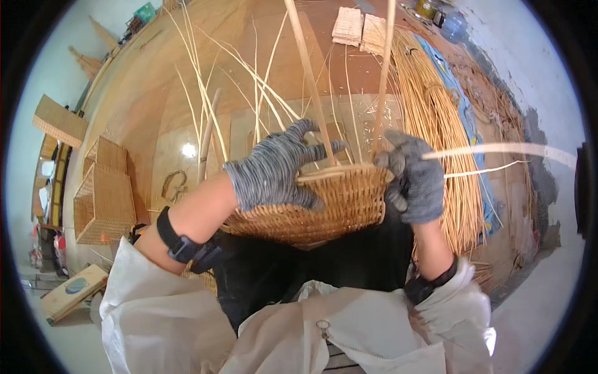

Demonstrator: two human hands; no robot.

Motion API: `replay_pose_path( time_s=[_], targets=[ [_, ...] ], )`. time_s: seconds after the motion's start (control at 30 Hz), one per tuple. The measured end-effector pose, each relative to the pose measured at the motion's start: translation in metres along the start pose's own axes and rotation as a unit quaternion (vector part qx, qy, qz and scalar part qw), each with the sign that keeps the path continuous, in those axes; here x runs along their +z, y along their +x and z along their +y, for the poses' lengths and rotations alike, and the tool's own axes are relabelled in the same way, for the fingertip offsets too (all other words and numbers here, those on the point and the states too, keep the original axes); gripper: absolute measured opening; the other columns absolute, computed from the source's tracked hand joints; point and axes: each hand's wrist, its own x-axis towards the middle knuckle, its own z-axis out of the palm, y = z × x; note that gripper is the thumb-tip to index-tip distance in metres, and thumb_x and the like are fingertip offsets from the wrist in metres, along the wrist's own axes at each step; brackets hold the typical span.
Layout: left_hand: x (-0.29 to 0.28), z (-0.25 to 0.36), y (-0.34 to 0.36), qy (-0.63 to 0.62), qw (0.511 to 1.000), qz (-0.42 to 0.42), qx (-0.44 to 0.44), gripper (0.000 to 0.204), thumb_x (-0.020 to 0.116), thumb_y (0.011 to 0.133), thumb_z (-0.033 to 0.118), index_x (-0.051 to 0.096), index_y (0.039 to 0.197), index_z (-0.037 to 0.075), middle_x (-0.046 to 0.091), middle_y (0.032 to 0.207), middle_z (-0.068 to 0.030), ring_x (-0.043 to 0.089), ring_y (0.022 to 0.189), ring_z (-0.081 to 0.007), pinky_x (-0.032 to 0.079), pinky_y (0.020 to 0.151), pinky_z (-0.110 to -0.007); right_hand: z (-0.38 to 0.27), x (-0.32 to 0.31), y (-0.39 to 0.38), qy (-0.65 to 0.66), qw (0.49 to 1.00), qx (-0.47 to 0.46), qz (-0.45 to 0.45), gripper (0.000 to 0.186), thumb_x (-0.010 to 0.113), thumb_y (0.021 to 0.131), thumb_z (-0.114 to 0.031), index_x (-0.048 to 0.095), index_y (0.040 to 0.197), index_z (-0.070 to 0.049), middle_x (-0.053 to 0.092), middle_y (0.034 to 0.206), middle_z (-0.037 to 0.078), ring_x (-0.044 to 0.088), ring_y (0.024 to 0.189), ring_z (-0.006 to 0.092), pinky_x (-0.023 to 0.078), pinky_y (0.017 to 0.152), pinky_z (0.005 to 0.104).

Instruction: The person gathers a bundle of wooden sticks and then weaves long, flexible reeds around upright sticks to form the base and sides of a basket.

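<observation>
A partly woven wicker basket (311, 218) rests against my lap, with tall bare stakes (305, 62) and thin loose rods (199, 75) rising from it. My left hand (274, 165), in a grey striped glove, straddles its rim, fingers spread over the inside and thumb against the near wall. At the right corner, my right hand (414, 177), gloved alike, is closed with its fingertips at the weave. A pale flat wicker strip (498, 149) and a thinner strand (492, 169) run out from that hand to the right. Its palm side is hidden.
A long bundle of wicker rods (436, 112) lies on blue cloth to the right. Woven boxes (106, 202) stand at left, near a cardboard box (75, 293). Two woven mats (349, 26) and a water jug (453, 28) are at the far right. A coil (174, 184) lies on the floor.
</observation>
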Motion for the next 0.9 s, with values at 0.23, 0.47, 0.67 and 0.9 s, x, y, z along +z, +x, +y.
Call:
replay_pose_path(
  time_s=[0.23, 0.47, 0.67, 0.9],
  targets=[
    [-0.015, 0.012, 0.025, -0.283, 0.957, -0.069, -0.017, 0.039, 0.063, 0.076, 0.032, 0.06, 0.101, 0.003, 0.055, 0.106, -0.0167, 0.05, 0.101, -0.0265, 0.04, 0.085, -0.036, -0.016, -0.007, -0.014, -0.139, 0.985, 0.041, 0.089, 0.035, 0.059, 0.075, -0.013, 0.049, 0.104, 0.003, 0.061, 0.088, 0.012, 0.059, 0.071, 0.013, 0.046, 0.054, 0.0182],
    [-0.009, 0.038, 0.031, -0.434, 0.873, 0.007, -0.223, 0.029, 0.066, 0.074, 0.016, 0.061, 0.096, -0.003, 0.063, 0.083, -0.0069, 0.055, 0.075, -0.011, 0.046, 0.069, -0.024, -0.001, -0.023, 0.006, 0.004, 0.995, 0.036, 0.089, 0.032, 0.059, 0.079, -0.02, 0.054, 0.103, 0.001, 0.056, 0.098, 0.011, 0.058, 0.082, 0.0206, 0.054, 0.062, 0.0327],
    [-0.008, 0.037, 0.029, -0.439, 0.873, 0.033, -0.209, 0.029, 0.066, 0.075, 0.018, 0.06, 0.095, -0.003, 0.061, 0.083, -0.0052, 0.053, 0.077, -0.0108, 0.044, 0.071, -0.024, 0.002, -0.023, 0.009, -0.603, 0.797, -0.019, 0.005, 0.031, 0.06, 0.077, -0.028, 0.06, 0.102, -0.009, 0.063, 0.087, 0.008, 0.059, 0.083, 0.0209, 0.048, 0.07, 0.0297],
    [-0.005, 0.031, 0.026, -0.456, 0.873, 0.041, -0.169, 0.025, 0.064, 0.077, 0.016, 0.06, 0.094, -0.002, 0.058, 0.086, -0.0047, 0.052, 0.08, -0.011, 0.043, 0.072, -0.024, -0.001, -0.03, 0.015, -0.696, 0.71, -0.021, -0.102, 0.032, 0.054, 0.078, -0.04, 0.065, 0.087, -0.011, 0.063, 0.085, 0.009, 0.058, 0.085, 0.0252, 0.045, 0.075, 0.0339]
  ],
)
